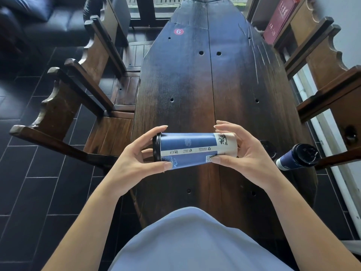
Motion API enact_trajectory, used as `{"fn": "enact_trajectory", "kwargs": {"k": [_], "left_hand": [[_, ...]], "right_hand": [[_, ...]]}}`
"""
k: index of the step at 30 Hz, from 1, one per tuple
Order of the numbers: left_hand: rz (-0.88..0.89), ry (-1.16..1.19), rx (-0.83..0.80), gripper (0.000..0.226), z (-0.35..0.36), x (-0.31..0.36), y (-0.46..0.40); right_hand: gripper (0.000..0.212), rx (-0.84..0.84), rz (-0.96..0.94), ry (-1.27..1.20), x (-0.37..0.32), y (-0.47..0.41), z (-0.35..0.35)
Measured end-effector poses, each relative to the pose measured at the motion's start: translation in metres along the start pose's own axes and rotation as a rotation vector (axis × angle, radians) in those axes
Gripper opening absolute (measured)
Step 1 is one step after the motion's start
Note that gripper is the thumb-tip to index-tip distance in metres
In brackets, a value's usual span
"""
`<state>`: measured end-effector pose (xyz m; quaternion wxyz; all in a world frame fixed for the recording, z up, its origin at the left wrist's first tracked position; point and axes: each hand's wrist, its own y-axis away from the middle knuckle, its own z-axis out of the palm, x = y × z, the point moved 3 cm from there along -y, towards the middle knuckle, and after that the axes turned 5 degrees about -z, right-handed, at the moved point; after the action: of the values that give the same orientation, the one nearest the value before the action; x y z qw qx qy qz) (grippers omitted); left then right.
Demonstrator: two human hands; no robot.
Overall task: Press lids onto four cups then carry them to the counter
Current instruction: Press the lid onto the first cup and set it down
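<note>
Two hands share one cup right now: your left hand pinches the lidded end, thumb underneath and fingers curled over the black lid, while your right hand curls round the pale base, thumb on the near side and fingers over the top. The cup lies on its side in the air, just above the dark wooden table, lid to your left and base to your right. From here the lid looks seated, though its far rim is hidden, so treat that as a guess. To finish this well, squeeze inward along the cup's length, then work your left thumb and fingertips round the rim bit by bit, feeling for an even snap all the way round; keep your right grip firm but not crushing, since a paper wall probably buckles easily. Stand it upright before letting go. Further out on your right, a second cup with its lid already on sits at the table's edge, close to a chair arm, and a dark round thing beside it may be a loose lid, though I cannot tell for sure. Wooden chairs line both sides, and a red number sticker marks the far end.
</note>
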<state>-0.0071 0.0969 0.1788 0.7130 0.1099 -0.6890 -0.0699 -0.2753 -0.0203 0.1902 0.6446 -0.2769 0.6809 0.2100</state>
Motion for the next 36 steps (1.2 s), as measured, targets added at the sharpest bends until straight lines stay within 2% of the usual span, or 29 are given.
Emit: {"fn": "enact_trajectory", "kwargs": {"k": [7, 12, 16, 21, 27, 32, 36], "left_hand": [[-0.067, 0.028, 0.023, 0.079, 0.003, 0.002, -0.002], [-0.084, 0.062, 0.017, 0.097, 0.000, 0.002, 0.000], [-0.057, 0.058, 0.009, 0.097, -0.002, -0.001, -0.002], [-0.065, 0.002, -0.001, 0.095, -0.005, 0.001, -0.002], [-0.075, -0.009, -0.018, 0.095, -0.005, 0.002, -0.003], [-0.064, 0.027, -0.064, 0.100, -0.008, 0.002, -0.003], [-0.046, 0.111, -0.006, 0.096, -0.009, 0.006, -0.005]], "right_hand": [[0.059, -0.005, 0.073, -0.024, -0.003, 0.004, 0.001], [0.051, -0.003, 0.110, 0.000, -0.003, 0.005, 0.001], [0.053, 0.004, 0.112, 0.005, -0.002, 0.005, 0.001], [0.047, -0.138, 0.196, 0.053, 0.003, 0.005, 0.003], [0.042, -0.161, 0.213, 0.085, 0.001, 0.004, 0.003], [0.036, -0.247, 0.314, 0.018, 0.002, 0.008, 0.005], [0.051, -0.328, 0.377, 0.020, 0.007, 0.010, 0.012]]}}
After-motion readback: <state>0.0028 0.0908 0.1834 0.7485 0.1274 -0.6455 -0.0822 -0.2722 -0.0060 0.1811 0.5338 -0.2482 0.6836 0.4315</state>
